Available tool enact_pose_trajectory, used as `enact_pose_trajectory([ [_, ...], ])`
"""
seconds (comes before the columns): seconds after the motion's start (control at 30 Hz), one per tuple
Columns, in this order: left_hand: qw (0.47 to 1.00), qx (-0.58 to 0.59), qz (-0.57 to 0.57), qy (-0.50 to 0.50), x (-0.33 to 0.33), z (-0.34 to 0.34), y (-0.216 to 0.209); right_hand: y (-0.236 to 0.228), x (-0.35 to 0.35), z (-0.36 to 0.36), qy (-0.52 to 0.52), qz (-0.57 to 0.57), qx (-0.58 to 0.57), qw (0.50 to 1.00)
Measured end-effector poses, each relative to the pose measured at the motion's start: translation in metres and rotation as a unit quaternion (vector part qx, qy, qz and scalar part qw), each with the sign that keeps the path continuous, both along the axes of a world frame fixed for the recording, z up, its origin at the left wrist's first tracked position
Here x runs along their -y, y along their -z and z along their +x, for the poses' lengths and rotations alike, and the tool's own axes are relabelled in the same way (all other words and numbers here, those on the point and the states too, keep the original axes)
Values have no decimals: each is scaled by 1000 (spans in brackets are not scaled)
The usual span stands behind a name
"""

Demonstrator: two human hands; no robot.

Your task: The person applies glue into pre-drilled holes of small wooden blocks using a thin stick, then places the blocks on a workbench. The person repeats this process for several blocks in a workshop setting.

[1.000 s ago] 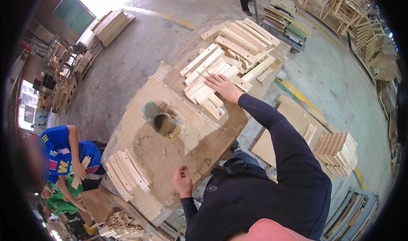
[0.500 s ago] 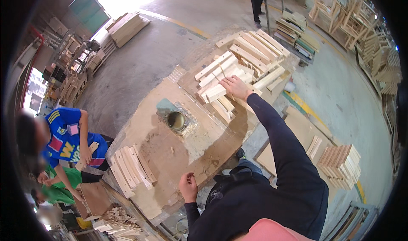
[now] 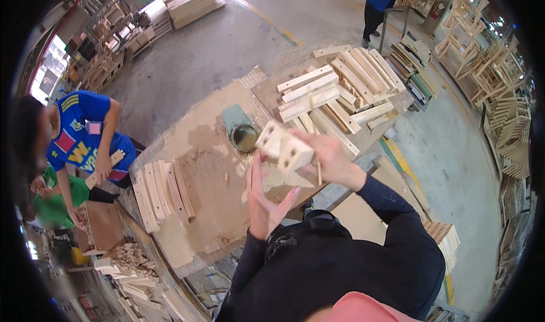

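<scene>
My right hand (image 3: 336,160) is closed around two pale wooden bars (image 3: 296,153), whose ends with round dark holes face the table's left side. A thin light stick (image 3: 319,173) juts out below the same hand; its kind cannot be made out. Close by on the left, my left hand (image 3: 264,204) is open, thumb and fingers spread, its fingertips near the bar ends. Whether they touch is unclear. Just beyond the bars stands a round pot (image 3: 244,137) with brownish contents, on the worktable (image 3: 218,203).
Several wooden bars (image 3: 363,75) are heaped at the table's far right. Curved slats (image 3: 164,191) lie in a row at the left. Beside that edge, a co-worker in a blue shirt (image 3: 85,129) holds a wooden piece. Stacked wood (image 3: 445,242) stands right of me.
My right hand has come back from the heap toward me, bringing wooden bars. My left hand has risen toward them and spread its fingers. The view has shifted.
</scene>
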State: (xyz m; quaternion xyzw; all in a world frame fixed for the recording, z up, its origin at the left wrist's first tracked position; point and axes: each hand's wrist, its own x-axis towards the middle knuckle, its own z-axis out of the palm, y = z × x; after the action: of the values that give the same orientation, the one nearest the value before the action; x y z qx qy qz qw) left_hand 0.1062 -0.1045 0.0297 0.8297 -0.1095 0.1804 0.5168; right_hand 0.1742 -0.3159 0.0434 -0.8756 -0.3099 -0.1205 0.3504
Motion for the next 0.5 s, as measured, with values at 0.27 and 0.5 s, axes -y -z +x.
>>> enact_pose_trajectory([
  [0.27, 988, 73, -131, 20, 0, 3, 40, 46, -43, -23, -135, 25, -23, 990],
  [0.5, 961, -14, -203, -186, -32, -18, 122, 34, -20, 6, -56, 39, -155, 986],
])
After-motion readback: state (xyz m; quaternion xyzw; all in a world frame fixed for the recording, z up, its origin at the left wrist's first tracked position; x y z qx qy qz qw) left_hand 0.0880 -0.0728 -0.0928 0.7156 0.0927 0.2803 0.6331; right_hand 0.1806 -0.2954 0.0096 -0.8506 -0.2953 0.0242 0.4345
